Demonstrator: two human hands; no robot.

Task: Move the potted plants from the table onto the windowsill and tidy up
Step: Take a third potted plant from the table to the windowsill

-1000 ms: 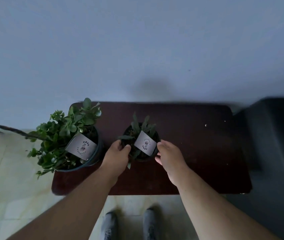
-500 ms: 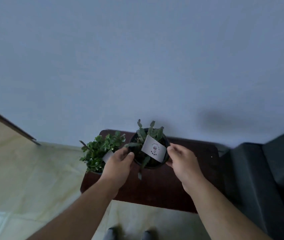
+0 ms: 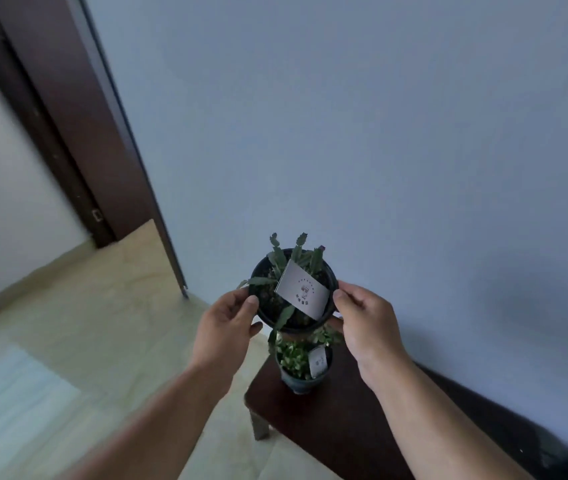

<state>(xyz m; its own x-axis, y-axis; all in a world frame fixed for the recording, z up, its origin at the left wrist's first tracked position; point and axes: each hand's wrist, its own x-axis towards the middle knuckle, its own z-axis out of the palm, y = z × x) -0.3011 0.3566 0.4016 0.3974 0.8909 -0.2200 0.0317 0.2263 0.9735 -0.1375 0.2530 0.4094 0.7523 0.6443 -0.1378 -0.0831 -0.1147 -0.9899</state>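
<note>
While the small black pot is held up in the air between both hands, above the dark table, the carry goes best if it is kept level so soil and the white label card stay put. Left hand grips the left rim, right hand the right rim, thumbs on top. A second potted plant remains on the table below. No windowsill is in view, and both labels' print is too small to read.

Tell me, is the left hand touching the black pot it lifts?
Touching. The head view shows the left hand gripping the black pot, thumb pressed against its rim, opposite the right hand.
</note>
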